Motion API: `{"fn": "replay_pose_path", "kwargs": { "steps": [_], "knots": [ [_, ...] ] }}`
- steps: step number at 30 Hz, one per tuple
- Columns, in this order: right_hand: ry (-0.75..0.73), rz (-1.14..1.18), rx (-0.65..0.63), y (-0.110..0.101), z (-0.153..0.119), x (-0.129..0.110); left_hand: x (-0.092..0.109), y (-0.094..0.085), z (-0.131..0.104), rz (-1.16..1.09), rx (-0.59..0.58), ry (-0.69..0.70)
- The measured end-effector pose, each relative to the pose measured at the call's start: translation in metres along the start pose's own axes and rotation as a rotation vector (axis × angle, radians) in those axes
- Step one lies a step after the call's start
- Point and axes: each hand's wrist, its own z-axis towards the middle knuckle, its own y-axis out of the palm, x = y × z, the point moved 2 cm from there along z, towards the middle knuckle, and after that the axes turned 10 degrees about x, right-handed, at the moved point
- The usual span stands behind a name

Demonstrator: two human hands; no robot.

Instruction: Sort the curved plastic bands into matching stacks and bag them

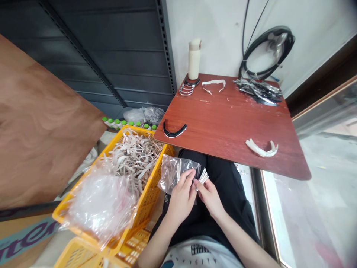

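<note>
My right hand (210, 195) pinched white strips (204, 175); my left hand (182, 195) pinched a clear bag (169, 172), whose limp plastic might have snagged them.

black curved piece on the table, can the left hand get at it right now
Probably yes: the black curved piece lies uncovered near the edge of the tabletop, not far beyond the left hand, though that hand has the clear bag.

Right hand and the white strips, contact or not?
Touching. The head view shows the right hand gripping the white strips, their ends fanning out past its fingers.
</note>
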Motion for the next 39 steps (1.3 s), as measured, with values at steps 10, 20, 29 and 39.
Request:
{"fn": "replay_pose_path", "kwargs": {
  "steps": [10,20,29,39],
  "knots": [
    [0.055,0.107,0.044,-0.015,0.023,-0.026,-0.011,0.015,-0.001,0.085,0.043,0.042],
    [-0.221,-0.024,0.322,-0.038,0.016,-0.033,-0.017,0.022,-0.004,0.14,0.06,0.082],
    [-0.223,-0.968,0.864,-0.227,-0.019,0.007,-0.017,0.024,-0.003,0.145,0.133,0.091],
    [-0.08,-0.304,0.242,-0.082,-0.041,-0.021,-0.019,0.024,-0.005,0.037,0.151,0.032]
  ]
}}
